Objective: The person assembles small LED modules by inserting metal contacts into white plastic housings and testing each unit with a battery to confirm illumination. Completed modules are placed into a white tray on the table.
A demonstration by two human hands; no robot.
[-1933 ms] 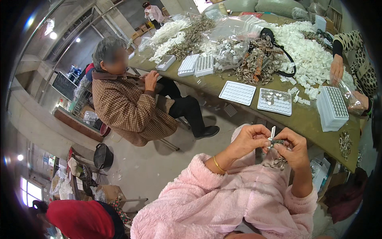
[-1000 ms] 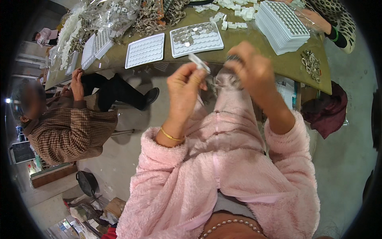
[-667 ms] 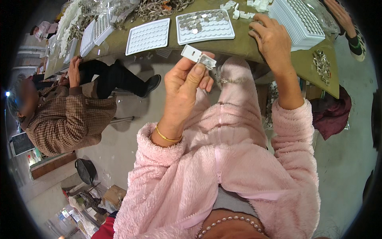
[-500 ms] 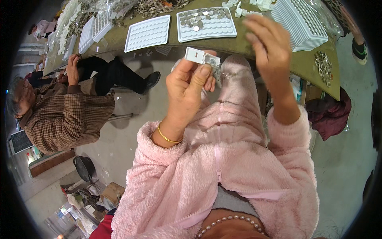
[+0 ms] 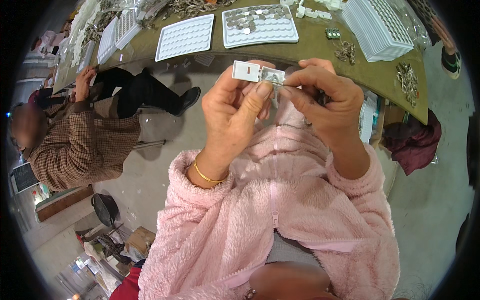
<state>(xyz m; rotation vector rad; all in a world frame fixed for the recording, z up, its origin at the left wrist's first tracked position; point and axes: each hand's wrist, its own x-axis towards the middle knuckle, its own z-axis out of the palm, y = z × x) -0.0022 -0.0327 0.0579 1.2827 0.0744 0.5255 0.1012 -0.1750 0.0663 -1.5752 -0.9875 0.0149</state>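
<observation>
A small white plastic case (image 5: 246, 71) with its hinged lid swung back is held between the thumb and fingers of my left hand (image 5: 227, 112), above my lap. Thin wire-like parts show inside its right half, too small to make out clearly. At that right end, my right hand (image 5: 330, 102) has its thumb and forefinger pinched together, touching the case's edge. Whatever lies between those fingertips is hidden.
On the green-covered table (image 5: 320, 50) lie a white tray (image 5: 185, 39), another white tray (image 5: 260, 38) with several silver discs (image 5: 247, 31), and a tall tray stack (image 5: 377, 30). Small green boards (image 5: 332, 33) sit near wire bundles (image 5: 346, 52). A person (image 5: 85, 142) sits at left.
My right hand has come from above the table down and left to the case, its fingers now pinched. The green boards and a wire bundle are uncovered. My left hand stays nearly still.
</observation>
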